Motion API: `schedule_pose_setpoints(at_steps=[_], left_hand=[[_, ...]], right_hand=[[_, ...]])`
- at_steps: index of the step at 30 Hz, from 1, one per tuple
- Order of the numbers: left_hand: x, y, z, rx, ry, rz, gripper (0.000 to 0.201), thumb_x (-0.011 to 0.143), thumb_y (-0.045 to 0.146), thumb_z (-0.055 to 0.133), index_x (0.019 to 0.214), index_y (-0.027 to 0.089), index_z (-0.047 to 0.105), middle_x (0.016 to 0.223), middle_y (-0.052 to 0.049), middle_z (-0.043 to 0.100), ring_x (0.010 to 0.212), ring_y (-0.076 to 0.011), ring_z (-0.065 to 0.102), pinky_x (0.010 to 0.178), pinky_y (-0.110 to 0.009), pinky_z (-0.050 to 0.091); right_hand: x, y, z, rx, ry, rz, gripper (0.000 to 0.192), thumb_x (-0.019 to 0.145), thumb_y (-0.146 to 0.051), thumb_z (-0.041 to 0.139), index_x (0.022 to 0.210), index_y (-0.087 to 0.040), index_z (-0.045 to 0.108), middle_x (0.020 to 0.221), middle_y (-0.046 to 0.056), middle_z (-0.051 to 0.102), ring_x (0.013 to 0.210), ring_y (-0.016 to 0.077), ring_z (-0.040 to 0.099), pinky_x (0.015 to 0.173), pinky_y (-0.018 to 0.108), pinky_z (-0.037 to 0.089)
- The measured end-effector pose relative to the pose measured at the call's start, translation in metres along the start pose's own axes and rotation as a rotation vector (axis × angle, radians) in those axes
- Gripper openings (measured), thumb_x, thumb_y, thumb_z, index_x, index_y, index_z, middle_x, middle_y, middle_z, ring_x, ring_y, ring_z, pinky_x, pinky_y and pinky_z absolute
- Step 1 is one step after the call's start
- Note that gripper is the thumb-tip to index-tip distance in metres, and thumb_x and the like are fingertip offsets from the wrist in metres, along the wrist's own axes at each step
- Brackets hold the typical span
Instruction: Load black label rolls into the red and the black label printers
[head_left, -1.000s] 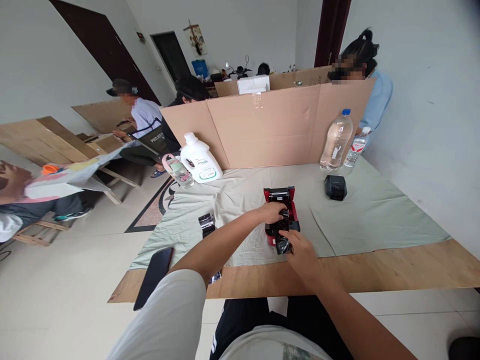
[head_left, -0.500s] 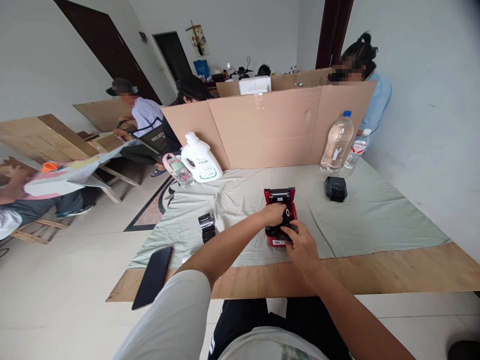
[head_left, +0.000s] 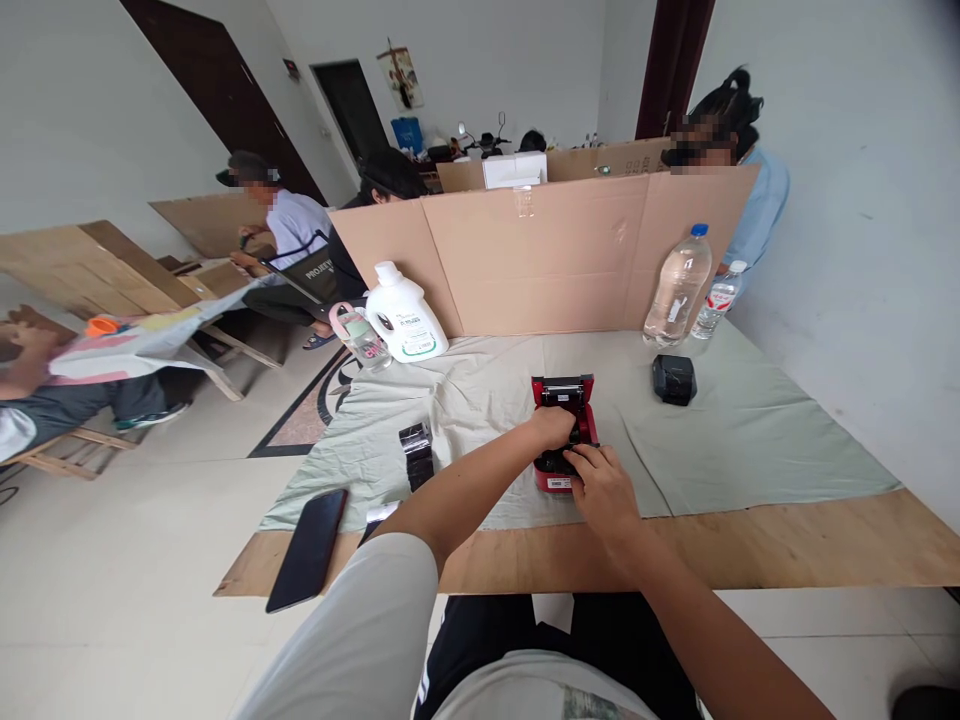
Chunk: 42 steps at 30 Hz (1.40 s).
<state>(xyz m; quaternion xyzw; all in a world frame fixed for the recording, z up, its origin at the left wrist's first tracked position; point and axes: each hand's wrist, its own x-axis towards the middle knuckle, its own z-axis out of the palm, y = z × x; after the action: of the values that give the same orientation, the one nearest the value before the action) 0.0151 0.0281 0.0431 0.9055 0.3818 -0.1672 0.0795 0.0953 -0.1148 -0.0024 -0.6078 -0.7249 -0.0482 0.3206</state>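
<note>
A small red and black label printer [head_left: 555, 483] stands on the cloth with its lid [head_left: 562, 388] tipped back. My left hand [head_left: 553, 428] reaches down into it with fingers curled; the fingertips, and whatever they grip, are hidden. At the front right edge, my right hand [head_left: 604, 488] has its fingers over the rim and its thumb lower on the front, gripping the printer. Part of the printer's dark inside shows between the hands. Left of the printer lies a shiny black roll or strip [head_left: 417, 457], and another silvery-black piece [head_left: 381, 513] is partly covered by my left forearm.
A phone [head_left: 307, 550] lies at the front left edge. Farther back stand a white jug [head_left: 409, 320], a pink-handled bottle [head_left: 365, 340] and two clear bottles [head_left: 679, 285]. A black boxy device [head_left: 673, 379] sits right. A cardboard screen [head_left: 540, 260] closes the back; several people sit beyond.
My left hand has turned and sunk a little deeper into the printer, covering the white ring seen before. The right fingers have flattened over the rim. The view has shifted slightly.
</note>
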Motion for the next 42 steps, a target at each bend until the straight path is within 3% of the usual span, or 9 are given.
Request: schedule_pose_setpoints(at_steps=[5, 9, 12, 15, 23, 32, 35, 38, 42], left_hand=[[-0.008, -0.004, 0.000, -0.036, 0.080, 0.066, 0.026, 0.080, 0.019, 0.059, 0.104, 0.012, 0.066, 0.112, -0.017, 0.066, 0.105, -0.0298, 0.062, 0.086, -0.036, 0.050], [-0.028, -0.014, -0.013, -0.233, 0.247, 0.244, 0.038, 0.079, 0.005, 0.046, 0.109, 0.019, 0.065, 0.116, -0.006, 0.066, 0.107, -0.0196, 0.061, 0.092, -0.029, 0.047], [-0.034, -0.025, -0.026, -0.406, 0.454, 0.277, 0.040, 0.082, 0.004, 0.038, 0.106, 0.019, 0.066, 0.111, -0.002, 0.068, 0.104, -0.0148, 0.061, 0.095, -0.027, 0.046], [-0.029, -0.035, -0.027, -0.427, 0.703, 0.124, 0.037, 0.088, 0.013, 0.039, 0.119, 0.017, 0.059, 0.125, -0.007, 0.060, 0.118, -0.0191, 0.052, 0.105, -0.036, 0.039], [-0.050, -0.022, 0.018, -0.412, 0.773, 0.069, 0.033, 0.096, 0.027, 0.033, 0.111, 0.017, 0.061, 0.111, -0.008, 0.063, 0.107, -0.0207, 0.053, 0.099, -0.039, 0.042], [-0.073, 0.012, 0.081, -0.288, 0.874, 0.085, 0.038, 0.095, 0.029, 0.036, 0.125, 0.013, 0.053, 0.128, -0.014, 0.055, 0.123, -0.0272, 0.046, 0.107, -0.050, 0.035], [-0.071, 0.017, 0.090, -0.291, 0.918, 0.052, 0.041, 0.094, 0.031, 0.035, 0.127, 0.013, 0.051, 0.131, -0.016, 0.054, 0.127, -0.0284, 0.044, 0.108, -0.053, 0.033], [-0.068, 0.019, 0.094, -0.302, 0.957, 0.029, 0.042, 0.094, 0.032, 0.035, 0.128, 0.013, 0.052, 0.130, -0.016, 0.054, 0.127, -0.0288, 0.044, 0.108, -0.054, 0.033], [-0.065, 0.020, 0.096, -0.311, 0.974, 0.015, 0.042, 0.093, 0.031, 0.035, 0.126, 0.013, 0.054, 0.130, -0.015, 0.055, 0.127, -0.0287, 0.045, 0.109, -0.053, 0.033]], right_hand=[[0.001, -0.001, -0.003, -0.026, -0.021, -0.017, 0.038, 0.082, -0.008, 0.046, 0.112, -0.021, 0.066, 0.111, 0.007, 0.064, 0.098, 0.0257, 0.052, 0.091, 0.042, 0.048], [0.000, 0.000, -0.003, -0.039, -0.039, -0.025, 0.037, 0.080, -0.007, 0.049, 0.112, -0.019, 0.065, 0.112, 0.008, 0.064, 0.099, 0.0262, 0.052, 0.090, 0.042, 0.048], [0.001, 0.000, -0.004, -0.032, -0.045, -0.022, 0.038, 0.079, -0.007, 0.051, 0.112, -0.019, 0.065, 0.113, 0.008, 0.063, 0.099, 0.0261, 0.053, 0.089, 0.042, 0.048], [0.000, -0.001, -0.004, -0.031, -0.041, -0.017, 0.039, 0.079, -0.007, 0.052, 0.113, -0.020, 0.064, 0.112, 0.008, 0.064, 0.100, 0.0261, 0.053, 0.091, 0.043, 0.047], [-0.004, -0.001, -0.003, -0.017, -0.012, -0.040, 0.038, 0.080, -0.009, 0.049, 0.114, -0.021, 0.063, 0.113, 0.009, 0.063, 0.100, 0.0263, 0.053, 0.091, 0.044, 0.047], [-0.005, 0.002, -0.004, -0.063, 0.008, -0.009, 0.033, 0.075, -0.015, 0.056, 0.108, -0.019, 0.063, 0.123, 0.013, 0.054, 0.120, 0.0324, 0.044, 0.100, 0.051, 0.038], [-0.003, 0.010, 0.004, -0.040, 0.023, -0.060, 0.044, 0.076, -0.015, 0.053, 0.120, -0.016, 0.055, 0.134, 0.014, 0.049, 0.134, 0.0309, 0.033, 0.105, 0.050, 0.035], [-0.003, 0.017, 0.013, -0.033, 0.011, -0.083, 0.056, 0.078, -0.016, 0.049, 0.134, -0.014, 0.042, 0.134, 0.015, 0.050, 0.133, 0.0284, 0.036, 0.105, 0.049, 0.036], [-0.003, 0.018, 0.017, -0.058, -0.033, -0.064, 0.059, 0.076, -0.015, 0.051, 0.135, -0.013, 0.043, 0.132, 0.016, 0.052, 0.129, 0.0303, 0.041, 0.105, 0.049, 0.036]])
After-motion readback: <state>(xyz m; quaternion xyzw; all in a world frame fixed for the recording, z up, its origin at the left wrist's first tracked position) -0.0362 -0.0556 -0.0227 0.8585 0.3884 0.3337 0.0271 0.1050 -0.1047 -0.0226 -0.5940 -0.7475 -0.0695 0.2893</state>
